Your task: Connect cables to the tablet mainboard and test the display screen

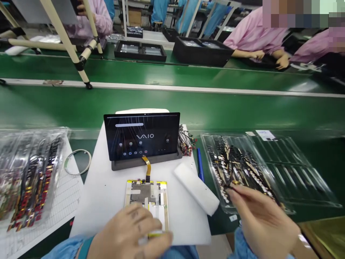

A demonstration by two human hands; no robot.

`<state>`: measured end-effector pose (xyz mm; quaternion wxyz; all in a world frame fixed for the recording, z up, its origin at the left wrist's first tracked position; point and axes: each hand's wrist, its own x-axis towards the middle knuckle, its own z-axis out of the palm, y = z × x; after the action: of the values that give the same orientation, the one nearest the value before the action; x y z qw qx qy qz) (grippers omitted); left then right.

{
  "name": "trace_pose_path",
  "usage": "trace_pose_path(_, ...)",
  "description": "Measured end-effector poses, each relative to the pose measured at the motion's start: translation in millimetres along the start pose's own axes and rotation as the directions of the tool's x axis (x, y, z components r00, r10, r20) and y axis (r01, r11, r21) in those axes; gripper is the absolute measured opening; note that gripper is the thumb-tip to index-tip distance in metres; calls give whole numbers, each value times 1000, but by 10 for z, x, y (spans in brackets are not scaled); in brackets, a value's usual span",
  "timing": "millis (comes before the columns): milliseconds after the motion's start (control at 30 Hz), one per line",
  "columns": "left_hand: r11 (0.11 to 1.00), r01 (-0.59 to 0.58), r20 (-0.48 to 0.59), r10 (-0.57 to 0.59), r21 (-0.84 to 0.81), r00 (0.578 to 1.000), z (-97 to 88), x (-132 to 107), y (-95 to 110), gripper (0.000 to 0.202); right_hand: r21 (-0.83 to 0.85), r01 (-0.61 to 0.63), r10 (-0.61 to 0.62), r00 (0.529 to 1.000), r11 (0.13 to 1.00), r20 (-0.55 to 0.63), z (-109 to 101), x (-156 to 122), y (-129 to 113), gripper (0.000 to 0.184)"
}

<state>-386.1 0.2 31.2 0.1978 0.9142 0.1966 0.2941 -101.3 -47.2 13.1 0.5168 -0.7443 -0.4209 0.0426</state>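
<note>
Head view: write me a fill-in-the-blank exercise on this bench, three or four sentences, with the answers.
The tablet screen displays the word ____.
The hand on the yellow-edged board is the ____ one.
A white ____ block lies between that board and the clear plastic tray.
The pen beside the tablet is ____.
Missing words: VAIO; left; foam; blue.

Before us lies a work board [99, 201]. On its far end stands a tablet screen [141, 136] in a dock, joined by a ribbon cable [147, 167] to a circuit panel [145, 194] nearer us. A foam block [196, 190] lies on the board's right side. Beyond it are a pen [199, 163] and, further right, a clear tray of components [237, 169]. To the left, a bag of cables [29, 172] rests on a grid sheet [54, 230]. A conveyor belt [172, 108] runs behind everything.
</note>
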Motion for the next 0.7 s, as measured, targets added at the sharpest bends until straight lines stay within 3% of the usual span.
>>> trace_pose_path(100,996,23,59,-28,83,998,101,237,-176,28,103,-54,28,971,993,238,125,-315,104,20)
trace_pose_path(167,993,66,61,-72,99,995,218,235,-264,27,169,-103,22,907,980,421,244,-513,145,15)
trace_pose_path(233,992,95,66,-100,83,993,337,168,-312,26,222,-130,-5,853,966,523,371,-670,123,9)
trace_pose_path(367,995,92,75,-95,40,993,498,49,-345,27,250,-77,-85,811,965,579,570,-793,-10,7)
trace_pose_path(533,994,108,60,-107,-3,992,547,18,-380,27,284,12,-173,818,959,548,662,-726,-82,9)
trace_pose_path(700,993,114,37,-113,-23,993,533,27,-376,26,277,15,-172,814,961,554,652,-715,-96,10)
